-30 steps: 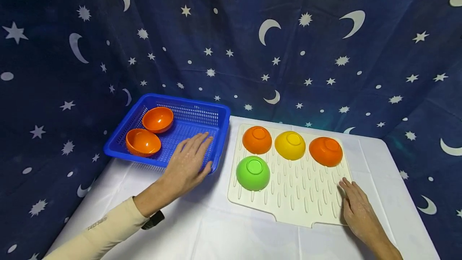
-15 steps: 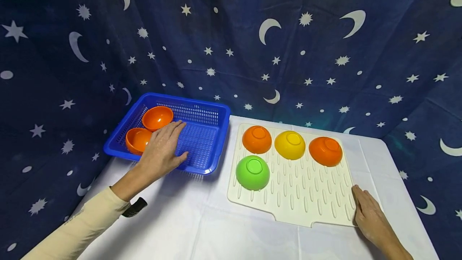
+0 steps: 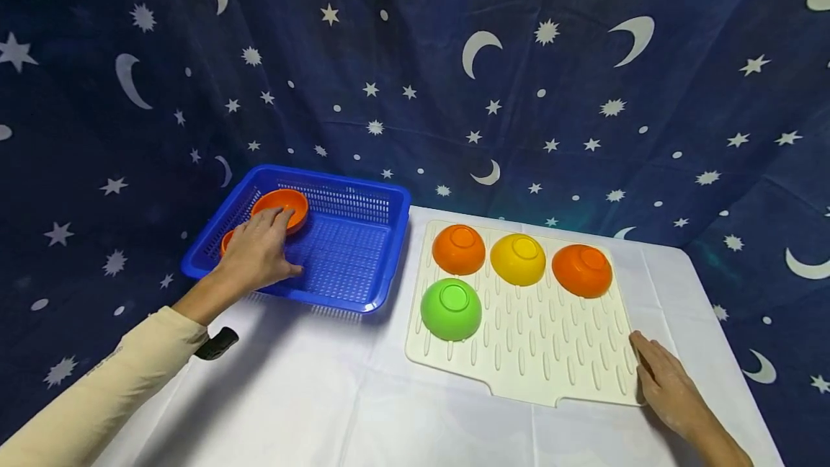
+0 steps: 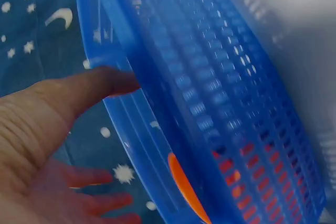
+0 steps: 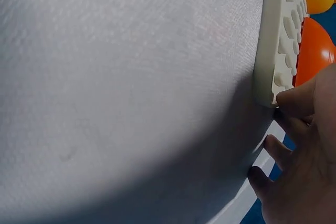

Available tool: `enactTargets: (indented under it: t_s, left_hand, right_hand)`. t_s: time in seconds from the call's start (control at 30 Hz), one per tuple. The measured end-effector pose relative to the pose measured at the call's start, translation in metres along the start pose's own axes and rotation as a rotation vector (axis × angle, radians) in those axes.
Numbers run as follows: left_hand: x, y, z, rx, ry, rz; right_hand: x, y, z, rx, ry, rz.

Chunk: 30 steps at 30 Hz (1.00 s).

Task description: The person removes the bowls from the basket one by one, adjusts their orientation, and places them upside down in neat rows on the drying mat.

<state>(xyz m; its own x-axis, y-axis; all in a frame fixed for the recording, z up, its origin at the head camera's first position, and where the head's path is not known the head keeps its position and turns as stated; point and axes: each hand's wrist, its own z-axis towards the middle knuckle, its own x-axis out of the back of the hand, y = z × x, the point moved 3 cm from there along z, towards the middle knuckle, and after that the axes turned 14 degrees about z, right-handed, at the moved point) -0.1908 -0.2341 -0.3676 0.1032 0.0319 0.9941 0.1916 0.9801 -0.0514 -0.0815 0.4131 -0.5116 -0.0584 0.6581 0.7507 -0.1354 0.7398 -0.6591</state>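
Observation:
My left hand (image 3: pixel 256 254) reaches over the near left part of the blue basket (image 3: pixel 337 180), fingers spread and relaxed. It covers most of the nearer orange bowl (image 3: pixel 226 241), whose rim shows at the left. Its fingertips overlap the farther orange bowl (image 3: pixel 282 199) in the head view. In the left wrist view, the thumb (image 4: pixel 113 81) is stretched out at the basket rim and nothing is in the grasp. At the right edge of the cream drying mat (image 3: pixel 545 352) rests my right hand (image 3: pixel 668 384), its thumb (image 5: pixel 296 98) against the mat's corner.
Upside down on the mat sit an orange bowl (image 3: pixel 457 249), a yellow bowl (image 3: pixel 517 259) and another orange bowl (image 3: pixel 581 270) along the back, with a green bowl (image 3: pixel 452 308) in front. A white cloth (image 3: pixel 415 409) covers the table; a starry curtain (image 3: pixel 415 56) hangs behind.
My left hand has moved left across the basket, from its right side to over the nearer orange bowl. The right hand has slid slightly right and nearer along the mat's edge. The bowls stay put.

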Motion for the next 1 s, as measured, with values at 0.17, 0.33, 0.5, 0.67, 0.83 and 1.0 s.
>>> enactTargets:
  t_s: [0.17,0.33,0.5,0.67,0.83,1.0]
  left_hand:
    - [-0.015,-0.024,0.007,0.122,-0.153,0.041]
    - [-0.029,-0.047,0.008,0.208,-0.272,0.053]
    - [-0.034,-0.055,0.005,0.21,-0.295,0.078]
    - [-0.036,-0.058,0.003,0.235,-0.307,0.038]
    - [-0.038,-0.061,0.004,0.275,-0.313,0.027]
    - [-0.042,-0.061,0.003,0.297,-0.309,0.015]
  right_hand:
    - [0.0,-0.001,0.003,-0.03,0.029,-0.004]
    - [-0.003,-0.005,0.005,-0.055,0.079,-0.053]
    - [-0.004,-0.006,0.005,-0.044,0.097,-0.003]
    - [-0.004,-0.006,0.006,-0.027,0.086,0.027]
    - [-0.004,-0.007,0.006,-0.025,0.087,0.016]
    - [-0.004,-0.008,0.005,-0.037,0.105,-0.001]
